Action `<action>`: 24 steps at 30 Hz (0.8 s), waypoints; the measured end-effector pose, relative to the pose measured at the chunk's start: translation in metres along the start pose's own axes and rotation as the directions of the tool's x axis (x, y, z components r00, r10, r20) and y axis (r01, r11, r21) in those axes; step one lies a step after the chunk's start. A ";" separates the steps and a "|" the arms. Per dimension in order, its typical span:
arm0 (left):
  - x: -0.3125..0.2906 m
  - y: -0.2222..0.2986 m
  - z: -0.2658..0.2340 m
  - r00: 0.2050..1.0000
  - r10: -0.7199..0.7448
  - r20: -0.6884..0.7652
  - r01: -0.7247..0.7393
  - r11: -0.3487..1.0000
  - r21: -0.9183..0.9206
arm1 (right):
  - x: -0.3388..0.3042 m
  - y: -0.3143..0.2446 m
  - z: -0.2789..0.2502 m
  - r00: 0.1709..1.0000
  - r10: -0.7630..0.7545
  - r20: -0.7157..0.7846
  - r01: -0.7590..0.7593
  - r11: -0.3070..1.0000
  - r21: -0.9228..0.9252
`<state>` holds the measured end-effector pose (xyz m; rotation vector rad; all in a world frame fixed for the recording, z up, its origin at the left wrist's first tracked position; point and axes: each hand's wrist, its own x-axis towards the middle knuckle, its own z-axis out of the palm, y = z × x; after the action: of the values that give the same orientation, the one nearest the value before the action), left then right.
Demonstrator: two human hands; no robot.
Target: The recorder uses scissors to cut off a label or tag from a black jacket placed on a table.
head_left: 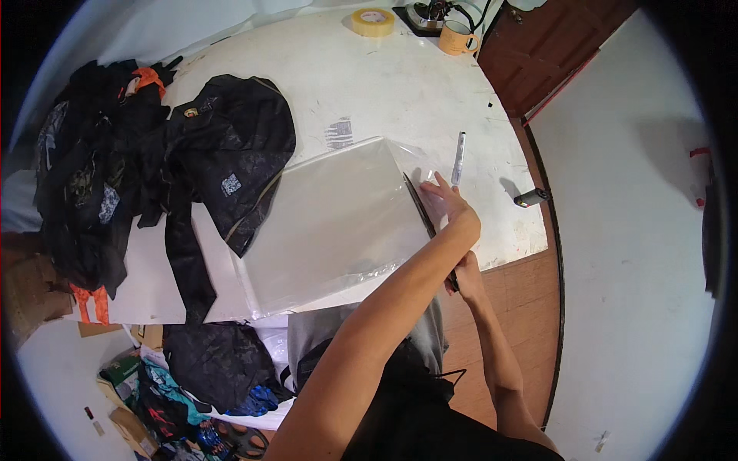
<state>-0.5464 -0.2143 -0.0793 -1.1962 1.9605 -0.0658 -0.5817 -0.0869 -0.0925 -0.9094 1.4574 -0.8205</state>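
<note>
Ahead of you, a yellowish tape roll (373, 30) sits near an orange mug (453, 40). Beyond, to your right, is a brown door (555, 54).

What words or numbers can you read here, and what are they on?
I can't read any clearly.
Tape roll: marks too small.
Yellow mug: marks too small.
Black garment: pale print, too blurred.
Table: grey printed patch, too blurred.
Marker: marks too small.
Clear plastic bag: none visible.

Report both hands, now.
Left hand: on the clear plastic; whether gripping it can't be told.
Right hand: closed, holding the scissors.
</note>
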 end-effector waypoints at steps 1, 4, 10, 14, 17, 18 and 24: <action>0.002 -0.003 0.005 1.000 -0.012 0.003 0.012 1.000 -0.001 | 0.002 -0.003 0.006 1.000 -0.006 0.001 0.006 1.000 0.026; -0.005 -0.021 0.007 0.999 -0.013 -0.030 0.014 1.000 0.026 | 0.006 -0.008 0.011 0.999 -0.016 0.047 0.014 0.999 0.038; -0.018 -0.133 0.081 0.563 -0.470 -0.680 -0.596 0.338 -0.728 | 0.003 -0.018 0.002 0.998 0.057 0.030 -0.053 0.991 -0.119; -0.011 -0.132 0.172 0.516 -0.491 -0.702 -0.366 0.614 -0.699 | 0.011 -0.022 0.004 0.998 0.049 0.045 -0.042 0.988 -0.147; -0.012 -0.128 0.170 0.606 -0.364 -0.708 -0.295 0.723 -0.624 | 0.007 -0.028 0.002 0.994 0.084 0.063 -0.072 0.983 -0.167; -0.013 -0.126 0.167 0.670 -0.342 -0.659 -0.302 0.685 -0.663 | 0.008 -0.033 0.001 0.995 0.085 0.058 -0.076 0.985 -0.154; -0.019 -0.127 0.169 0.666 -0.313 -0.677 -0.296 0.722 -0.625 | 0.020 -0.043 0.007 0.990 0.135 0.032 -0.126 0.971 -0.202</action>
<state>-0.3395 -0.2104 -0.1255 -1.8919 2.8743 0.2523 -0.5718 -0.1235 -0.0638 -0.9639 1.5615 -0.5596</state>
